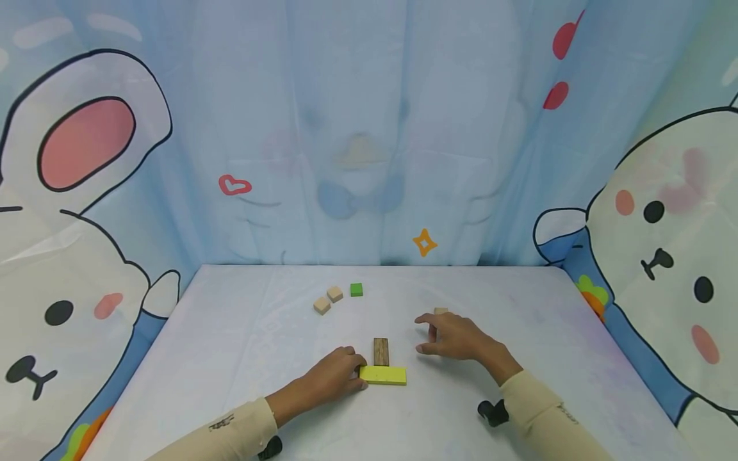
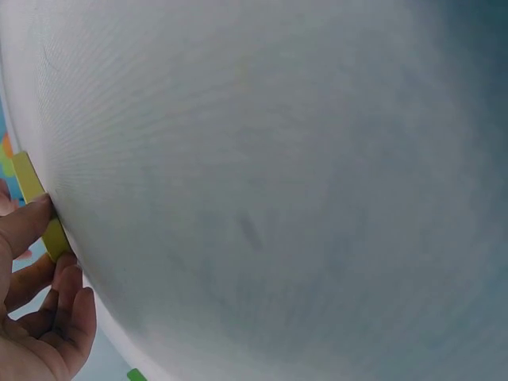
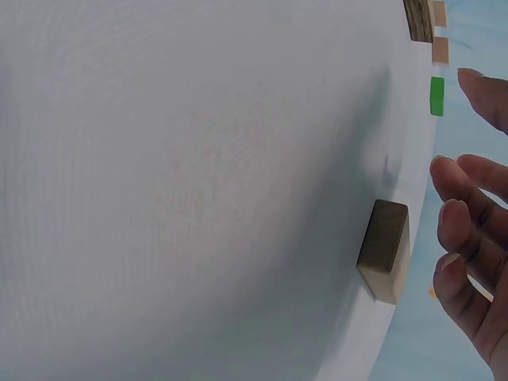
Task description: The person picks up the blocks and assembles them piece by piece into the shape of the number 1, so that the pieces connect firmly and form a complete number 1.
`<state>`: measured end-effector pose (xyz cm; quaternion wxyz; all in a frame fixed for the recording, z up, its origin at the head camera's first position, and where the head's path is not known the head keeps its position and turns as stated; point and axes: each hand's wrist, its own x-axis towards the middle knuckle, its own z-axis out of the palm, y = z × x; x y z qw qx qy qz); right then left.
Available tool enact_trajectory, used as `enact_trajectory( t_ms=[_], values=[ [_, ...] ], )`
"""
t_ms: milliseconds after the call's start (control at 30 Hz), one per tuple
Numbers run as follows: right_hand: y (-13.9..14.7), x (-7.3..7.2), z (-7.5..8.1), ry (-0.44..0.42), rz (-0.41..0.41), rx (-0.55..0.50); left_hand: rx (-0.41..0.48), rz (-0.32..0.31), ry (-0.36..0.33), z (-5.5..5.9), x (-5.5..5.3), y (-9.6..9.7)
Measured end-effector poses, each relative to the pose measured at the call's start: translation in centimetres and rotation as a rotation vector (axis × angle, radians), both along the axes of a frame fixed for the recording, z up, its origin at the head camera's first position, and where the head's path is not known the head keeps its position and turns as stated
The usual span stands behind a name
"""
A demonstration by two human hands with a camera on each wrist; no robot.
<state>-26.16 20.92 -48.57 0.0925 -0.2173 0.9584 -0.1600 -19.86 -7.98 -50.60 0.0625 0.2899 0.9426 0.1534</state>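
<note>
In the head view, my left hand (image 1: 334, 376) pinches the left end of a yellow rectangular block (image 1: 385, 376) lying crosswise on the table. The left wrist view shows thumb and fingers of that left hand (image 2: 44, 298) on the yellow block (image 2: 54, 240). Just behind it is a dark brown wooden block (image 1: 381, 351), pointing away from me; whether the two touch I cannot tell. To the right, my right hand (image 1: 458, 337) hovers with thumb and fingers apart, holding nothing. A wooden block (image 1: 441, 310), partly hidden by it, stands close by, also seen as a brown-and-pale block (image 3: 385, 250) in the right wrist view.
Toward the back of the white table (image 1: 242, 346) lie a green cube (image 1: 356, 290) and two pale wooden cubes, one nearer (image 1: 321, 305) and one farther (image 1: 335, 294). A blue curtain (image 1: 357, 128) with cartoon prints hangs behind the table.
</note>
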Motion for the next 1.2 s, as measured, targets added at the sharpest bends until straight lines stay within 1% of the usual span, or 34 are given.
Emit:
enact_trajectory(
  t_ms=[267, 467, 700, 1000, 1200],
  values=[
    [0.8, -0.2, 0.2, 0.015, -0.026, 0.008, 0.003, 0.006, 0.009, -0.1, -0.1, 0.0],
    [1.6, -0.3, 0.8, 0.022, -0.045, 0.033, -0.001, 0.009, 0.011, -0.2, -0.2, 0.0],
    [2.3, -0.5, 1.3, 0.005, -0.086, 0.054, 0.0, 0.007, 0.004, -0.2, -0.2, 0.0],
    [3.3, -0.7, 0.9, 0.007, -0.088, 0.066, 0.003, 0.008, -0.005, 0.0, -0.1, 0.0],
    [3.8, -0.8, 0.7, -0.019, -0.102, 0.059, 0.003, 0.002, -0.008, 0.2, 0.0, 0.0]
  ],
)
